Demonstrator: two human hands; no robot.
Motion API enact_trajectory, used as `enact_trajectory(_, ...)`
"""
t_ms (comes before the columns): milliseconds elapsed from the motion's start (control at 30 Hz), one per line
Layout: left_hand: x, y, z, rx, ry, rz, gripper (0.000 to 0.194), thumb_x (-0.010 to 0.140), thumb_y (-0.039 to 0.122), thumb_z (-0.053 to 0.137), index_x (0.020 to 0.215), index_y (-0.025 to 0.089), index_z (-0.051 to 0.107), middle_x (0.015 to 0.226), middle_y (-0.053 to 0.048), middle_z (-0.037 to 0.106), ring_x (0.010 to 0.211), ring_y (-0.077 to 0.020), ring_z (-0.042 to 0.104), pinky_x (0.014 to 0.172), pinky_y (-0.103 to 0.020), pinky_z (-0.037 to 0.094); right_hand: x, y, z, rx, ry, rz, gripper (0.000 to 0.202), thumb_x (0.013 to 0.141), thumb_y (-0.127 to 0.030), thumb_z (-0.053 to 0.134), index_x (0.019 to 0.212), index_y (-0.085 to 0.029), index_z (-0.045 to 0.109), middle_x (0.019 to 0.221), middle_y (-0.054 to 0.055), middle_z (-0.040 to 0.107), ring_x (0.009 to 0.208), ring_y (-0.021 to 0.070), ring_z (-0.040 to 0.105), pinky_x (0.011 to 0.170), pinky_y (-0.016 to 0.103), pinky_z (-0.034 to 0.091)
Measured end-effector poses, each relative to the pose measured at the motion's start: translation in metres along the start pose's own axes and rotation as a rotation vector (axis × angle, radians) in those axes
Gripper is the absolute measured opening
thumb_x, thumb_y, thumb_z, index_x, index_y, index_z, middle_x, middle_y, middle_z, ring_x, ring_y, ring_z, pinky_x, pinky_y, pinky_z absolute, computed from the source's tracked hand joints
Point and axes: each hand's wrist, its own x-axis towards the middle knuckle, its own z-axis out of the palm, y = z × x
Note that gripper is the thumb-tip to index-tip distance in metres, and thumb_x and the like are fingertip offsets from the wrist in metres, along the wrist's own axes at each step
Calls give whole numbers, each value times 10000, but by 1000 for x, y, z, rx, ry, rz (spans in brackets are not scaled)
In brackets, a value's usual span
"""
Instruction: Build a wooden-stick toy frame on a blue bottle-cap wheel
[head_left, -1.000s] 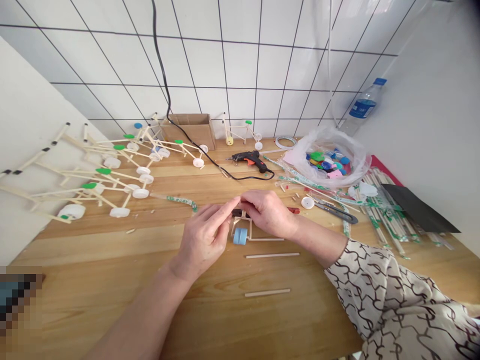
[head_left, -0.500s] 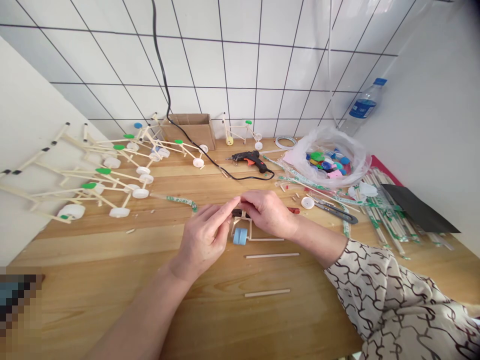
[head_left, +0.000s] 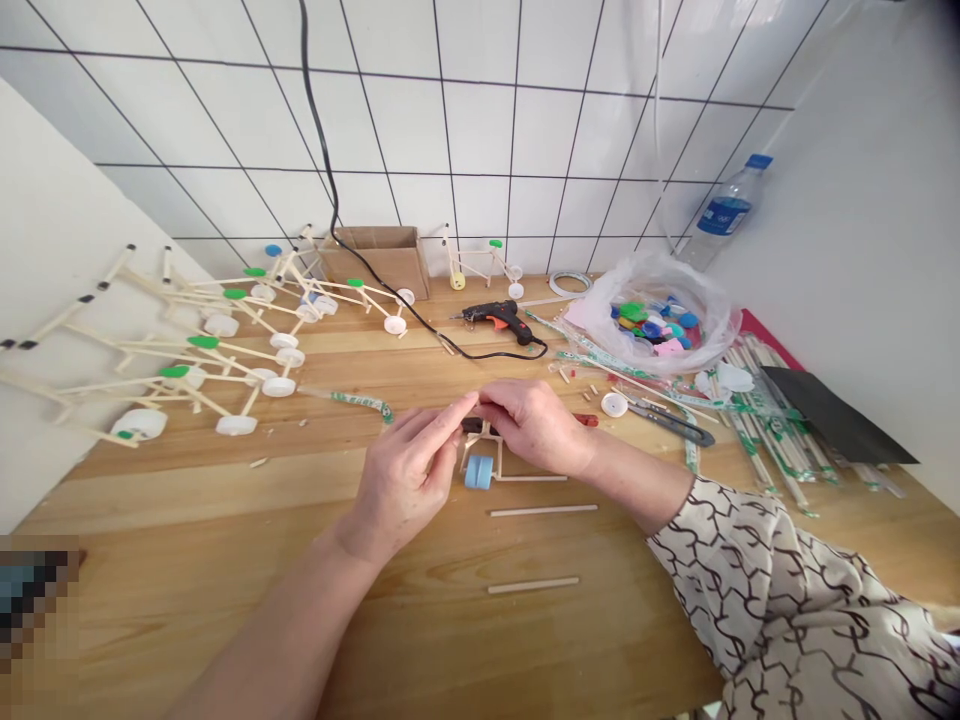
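A small wooden stick frame with a pale blue plastic wheel [head_left: 479, 472] stands on the table between my hands. My left hand [head_left: 409, 480] is closed at its left side, fingers pressed together and the index finger stretched to the right. My right hand [head_left: 536, 425] pinches at the top of the frame, its fingertips meeting the left index fingertip. Exactly what the fingertips grip is hidden. A dark piece [head_left: 472, 426] shows just under them. Closer to me lie two loose wooden sticks, one upper stick [head_left: 544, 511] and one lower stick [head_left: 534, 585].
Several finished stick tricycles [head_left: 202, 343] crowd the left. Behind are a cardboard box [head_left: 386, 262] and a black glue gun [head_left: 499, 318] with its cable. To the right lie a bag of bottle caps [head_left: 709, 340], a utility knife [head_left: 675, 424], a white cap [head_left: 614, 404] and wrapped sticks [head_left: 780, 430].
Almost nothing differs. The whole view has shifted very slightly; both hands keep the same hold at the frame.
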Motion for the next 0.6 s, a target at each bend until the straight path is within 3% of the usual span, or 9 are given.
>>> enact_trajectory(600,-2,-3,0,25,11,-17,460,834,38,508,1269,186,519,823,-28,673,761,-151,616,752,-283,517,0,2,1,7,-8,-19,186,891,-137,483,738,-136,587,690,25,577,630,106,482,619,215,371)
